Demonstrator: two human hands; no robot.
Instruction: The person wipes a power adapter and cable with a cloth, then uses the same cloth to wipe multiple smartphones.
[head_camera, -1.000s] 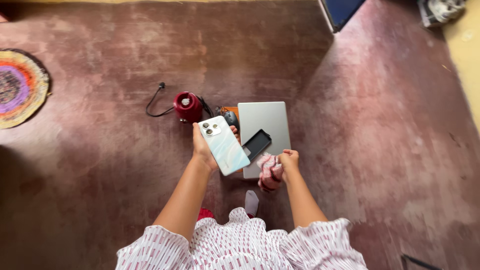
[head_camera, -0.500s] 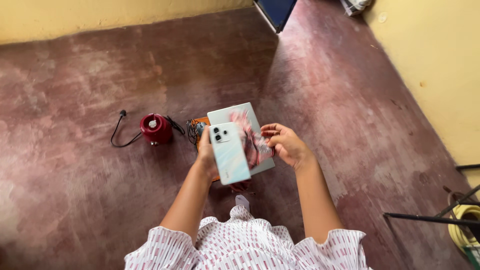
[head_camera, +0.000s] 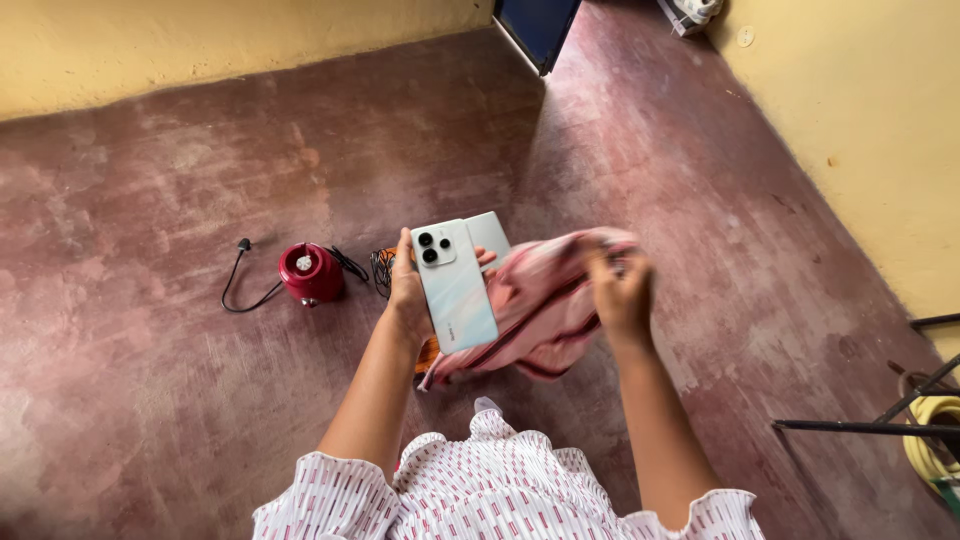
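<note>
My left hand (head_camera: 408, 290) holds a pale blue-white phone (head_camera: 455, 284) upright, its back and camera block facing me. My right hand (head_camera: 622, 292) grips a pink striped cloth (head_camera: 540, 305), which hangs spread out between the two hands, next to the phone. Behind the phone and cloth, a corner of a silver laptop (head_camera: 490, 234) shows on the floor. The cloth hides most of the laptop.
A small red appliance (head_camera: 309, 272) with a black cord (head_camera: 243, 278) sits on the maroon floor (head_camera: 180, 200) to the left. Yellow walls (head_camera: 860, 130) run along the back and right. A dark metal frame (head_camera: 870, 427) and a yellow hose (head_camera: 935, 440) lie at far right.
My right hand has swung out to the right and pulled the bunched cloth open, so it now covers the laptop. The phone stays in my left hand. The camera tilted slightly.
</note>
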